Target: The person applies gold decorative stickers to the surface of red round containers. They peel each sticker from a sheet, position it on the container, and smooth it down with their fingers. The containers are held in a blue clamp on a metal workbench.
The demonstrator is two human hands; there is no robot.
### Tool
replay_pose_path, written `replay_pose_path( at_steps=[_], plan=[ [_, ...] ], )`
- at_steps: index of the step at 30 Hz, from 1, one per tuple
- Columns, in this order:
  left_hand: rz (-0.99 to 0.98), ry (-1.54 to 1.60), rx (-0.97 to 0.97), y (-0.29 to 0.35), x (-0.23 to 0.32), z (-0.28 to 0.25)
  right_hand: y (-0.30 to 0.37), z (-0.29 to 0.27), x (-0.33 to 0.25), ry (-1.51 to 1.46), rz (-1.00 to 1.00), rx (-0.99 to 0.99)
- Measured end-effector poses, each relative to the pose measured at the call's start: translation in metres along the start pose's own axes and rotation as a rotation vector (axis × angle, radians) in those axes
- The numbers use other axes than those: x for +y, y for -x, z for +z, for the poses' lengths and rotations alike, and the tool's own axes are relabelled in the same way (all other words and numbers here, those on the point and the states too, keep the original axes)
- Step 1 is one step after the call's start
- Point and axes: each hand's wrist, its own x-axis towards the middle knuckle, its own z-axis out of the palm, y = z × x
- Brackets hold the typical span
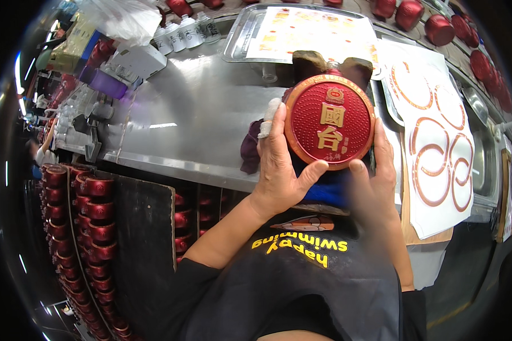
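A round, flat red bottle [331, 122] with a dotted face, raised gold characters and an orange-gold ring round its rim faces up between my two hands. My left hand [280, 162] grips its left edge, thumb at the lower rim; a white wrap [270, 116] covers one finger. On the right edge, my right hand [375, 176] holds it the same way, its lower part blurred by a smudge. Two dark brown padded blocks [308, 63] stand just beyond the bottle's neck. A dark purple cloth [251, 149] lies beside my left fingers, and something blue [327, 193] shows beneath the bottle.
A metal tray [239, 42] with printed decal sheets sits at the far side of the steel table [176, 113]. White sheets with orange ring decals [432, 159] lie at right. Clear bottles [190, 33] stand far left; red bottles fill racks [99, 210] at lower left.
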Motion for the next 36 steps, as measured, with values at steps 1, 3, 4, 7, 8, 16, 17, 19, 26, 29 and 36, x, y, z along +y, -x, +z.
replay_pose_path(
  at_steps=[1, 3, 4, 7, 8, 16, 17, 19, 26, 29, 36],
  plan=[
    [0.016, -0.026, -0.002, 0.001, -0.002, -0.002, 0.001, -0.001, 0.0, 0.009, -0.002, -0.014],
    [0.054, -0.083, -0.003, 0.002, -0.006, -0.007, 0.003, -0.002, -0.002, 0.028, -0.014, -0.033],
    [0.015, -0.05, -0.009, 0.003, -0.007, -0.007, 0.003, 0.0, -0.002, 0.017, 0.03, -0.028],
    [-0.044, 0.044, -0.028, 0.004, -0.01, -0.007, 0.004, 0.001, -0.004, -0.015, 0.088, -0.016],
    [-0.039, 0.076, -0.023, 0.004, -0.012, -0.007, 0.004, 0.001, -0.004, -0.035, 0.088, -0.02],
    [-0.106, 0.342, -0.08, 0.003, -0.027, -0.013, 0.002, -0.002, -0.003, 0.01, 0.058, -0.049],
    [-0.096, 0.394, -0.096, 0.003, -0.028, -0.015, 0.002, -0.001, -0.004, -0.002, 0.08, -0.049],
    [-0.143, 0.447, -0.123, 0.004, -0.028, -0.018, 0.001, -0.002, -0.005, 0.019, 0.037, -0.043],
    [-0.104, 0.486, -0.079, 0.002, -0.026, -0.023, 0.001, -0.002, -0.006, -0.027, 0.091, -0.057],
    [-0.1, 0.462, -0.046, 0.001, -0.025, -0.02, 0.0, -0.002, -0.006, -0.004, 0.088, -0.055],
    [-0.105, 0.508, 0.015, -0.001, -0.026, -0.017, -0.001, -0.005, -0.008, 0.034, 0.063, -0.075]
  ],
)
